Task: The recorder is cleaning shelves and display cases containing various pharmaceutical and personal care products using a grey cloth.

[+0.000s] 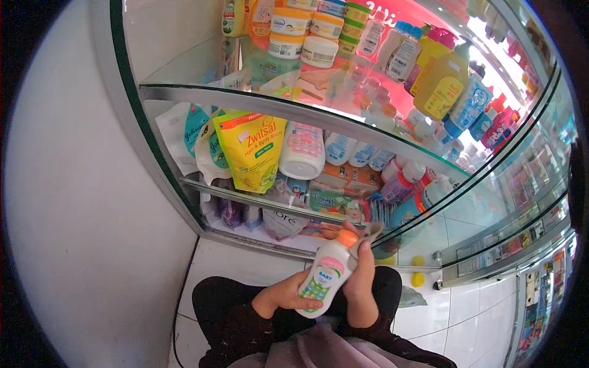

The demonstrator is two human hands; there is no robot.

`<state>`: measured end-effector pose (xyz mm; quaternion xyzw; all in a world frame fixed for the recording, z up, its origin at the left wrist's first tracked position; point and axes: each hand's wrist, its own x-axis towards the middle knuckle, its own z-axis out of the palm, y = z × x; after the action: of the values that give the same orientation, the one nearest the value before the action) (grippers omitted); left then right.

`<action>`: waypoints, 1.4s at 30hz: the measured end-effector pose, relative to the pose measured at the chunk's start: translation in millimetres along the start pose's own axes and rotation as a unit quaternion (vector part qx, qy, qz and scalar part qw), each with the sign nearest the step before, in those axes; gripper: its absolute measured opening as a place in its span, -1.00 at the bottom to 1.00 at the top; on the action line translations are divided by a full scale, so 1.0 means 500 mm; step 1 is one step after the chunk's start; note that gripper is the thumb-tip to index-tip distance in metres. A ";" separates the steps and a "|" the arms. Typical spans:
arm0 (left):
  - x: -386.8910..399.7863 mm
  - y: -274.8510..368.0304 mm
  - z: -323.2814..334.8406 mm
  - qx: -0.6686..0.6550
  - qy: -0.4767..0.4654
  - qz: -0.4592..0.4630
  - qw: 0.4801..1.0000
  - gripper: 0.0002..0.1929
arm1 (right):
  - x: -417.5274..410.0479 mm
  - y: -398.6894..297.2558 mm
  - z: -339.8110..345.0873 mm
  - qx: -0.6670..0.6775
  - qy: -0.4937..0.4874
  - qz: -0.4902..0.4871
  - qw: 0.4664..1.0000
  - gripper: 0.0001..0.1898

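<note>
A white plastic baby-care bottle with an orange cap is held tilted above my lap, its printed label facing up. My left hand grips it around the lower part, thumb across the front. Against the upper right side of the bottle, my right hand holds a greyish cloth, pinched under the thumb. Some right fingers are hidden behind the cap. Beyond the hands is the lowest shelf of a glass display cabinet, where a clear-wrapped pack lies.
Glass shelves with metal edging carry pouches, including a yellow Zwitsal refill pouch, white bottles, and stacked jars. Sliding glass borders the right side. A white wall rises at left. Yellow round objects lie on the tiles.
</note>
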<state>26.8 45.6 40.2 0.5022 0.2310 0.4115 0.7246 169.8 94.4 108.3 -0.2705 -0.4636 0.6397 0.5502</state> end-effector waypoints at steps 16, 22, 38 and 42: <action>-0.001 0.055 0.022 0.397 0.205 0.068 0.892 -0.36 | 0.028 -0.039 0.029 -0.469 -0.024 -0.299 0.831 -0.44; 0.004 0.049 0.022 0.436 0.187 0.007 0.880 -0.36 | 0.023 -0.008 0.001 -0.378 0.020 -0.263 0.887 -0.67; 0.015 -0.054 -0.018 -0.192 0.160 0.080 0.965 -0.31 | -0.004 -0.003 -0.010 -0.101 -0.006 -0.167 0.981 -0.40; 0.026 -0.062 0.007 -0.112 0.222 0.128 0.960 -0.37 | -0.075 0.073 0.014 -0.424 -0.095 -0.163 0.886 -0.42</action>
<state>48.1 49.7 14.0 0.3393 0.2724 0.6254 0.6477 156.4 57.8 72.5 -0.3362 -0.7783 0.3064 0.4329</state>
